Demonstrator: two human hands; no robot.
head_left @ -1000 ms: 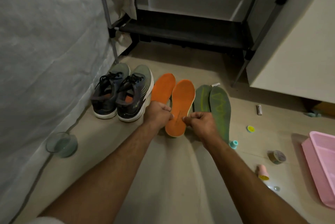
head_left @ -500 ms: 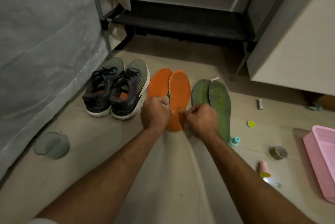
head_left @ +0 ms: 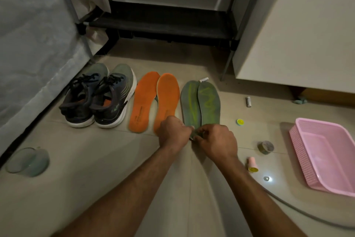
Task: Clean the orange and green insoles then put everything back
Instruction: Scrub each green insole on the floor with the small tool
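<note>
Two orange insoles [head_left: 145,100] [head_left: 167,96] lie flat side by side on the floor, right of a pair of dark running shoes [head_left: 98,96]. Two green insoles [head_left: 189,102] [head_left: 209,100] lie overlapping just right of the orange ones. My left hand [head_left: 173,134] and my right hand [head_left: 216,141] meet at the heel ends of the green insoles, fingers curled and pinching the heel edge. The heel tips are hidden under my fingers.
A pink plastic basket [head_left: 324,156] sits at the right. Small items lie near it: a tape roll [head_left: 265,147], a pink tube [head_left: 252,163], a yellow cap [head_left: 239,122], a white stick [head_left: 248,101]. A glass bowl [head_left: 27,162] rests at the left. A black shoe rack [head_left: 163,23] stands behind.
Both hands left the heel of the right orange insole, which now lies flat, and moved right to the heels of the green insoles.
</note>
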